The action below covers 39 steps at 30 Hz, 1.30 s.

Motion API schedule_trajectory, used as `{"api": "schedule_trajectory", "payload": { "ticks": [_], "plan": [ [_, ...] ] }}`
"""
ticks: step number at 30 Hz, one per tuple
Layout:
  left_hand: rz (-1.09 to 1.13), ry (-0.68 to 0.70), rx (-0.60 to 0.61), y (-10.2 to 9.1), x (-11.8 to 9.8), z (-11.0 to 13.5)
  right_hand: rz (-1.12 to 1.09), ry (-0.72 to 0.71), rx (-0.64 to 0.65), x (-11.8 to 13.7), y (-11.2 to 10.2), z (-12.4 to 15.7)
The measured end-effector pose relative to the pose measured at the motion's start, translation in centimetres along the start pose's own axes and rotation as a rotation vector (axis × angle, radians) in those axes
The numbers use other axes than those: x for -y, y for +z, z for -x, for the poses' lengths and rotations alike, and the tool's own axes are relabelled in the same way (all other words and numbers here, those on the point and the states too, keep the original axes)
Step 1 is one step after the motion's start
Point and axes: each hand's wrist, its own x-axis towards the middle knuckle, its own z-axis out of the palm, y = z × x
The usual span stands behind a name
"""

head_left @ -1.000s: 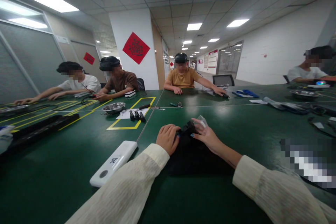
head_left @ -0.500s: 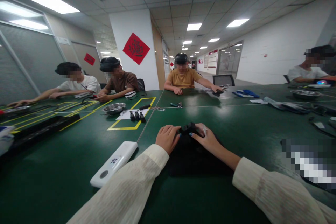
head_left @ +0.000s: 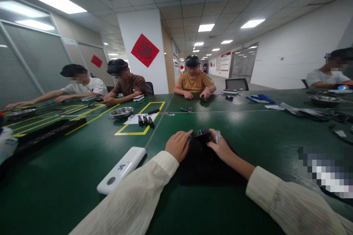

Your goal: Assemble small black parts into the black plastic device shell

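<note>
A small black part with raised blocks [head_left: 202, 135] is held between my hands, over a black mat [head_left: 211, 174] on the green table. My left hand [head_left: 177, 146] is closed, with its fingertips at the part's left side. From the right, the fingers of my right hand [head_left: 220, 147] close on the part. A bit of clear, whitish plastic [head_left: 218, 137] shows by the right fingers; I cannot tell whether it is held. The part's underside is hidden.
A white power bank [head_left: 121, 170] lies left of my left forearm. Several black parts [head_left: 146, 120] sit on paper inside a yellow-taped area, beside a metal bowl [head_left: 122, 112]. A long black tray [head_left: 52, 134] is farther left. Co-workers sit around the table, one directly opposite [head_left: 194, 80].
The black part has turned slightly in my hands, showing more of its top. The person opposite has drawn an outstretched hand back in front of the body. The view has shifted slightly.
</note>
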Motion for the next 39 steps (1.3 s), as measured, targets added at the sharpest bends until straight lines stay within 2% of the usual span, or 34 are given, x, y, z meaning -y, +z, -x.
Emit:
{"api": "schedule_trajectory", "payload": {
  "ticks": [5,10,15,25,34,39],
  "plan": [
    [0.004,0.048,0.085,0.2,-0.1,0.1,0.054,0.034,-0.093,-0.1,-0.5,0.0],
    [0.014,0.086,0.148,0.4,-0.1,0.2,0.026,-0.065,-0.115,-0.2,-0.7,0.4],
    [0.004,0.082,0.151,0.4,-0.2,0.2,0.157,-0.152,-0.111,0.5,-0.5,0.6],
    [-0.025,0.081,0.156,0.2,-0.4,0.1,0.350,-0.181,-0.141,1.4,-0.3,0.8],
    [-0.052,0.080,0.136,0.0,-0.5,0.0,0.449,-0.097,-0.230,1.9,-0.2,1.2],
    [-0.042,0.051,0.129,0.0,-0.6,0.0,0.498,-0.171,-0.198,1.9,-0.3,1.0]
  ]
}}
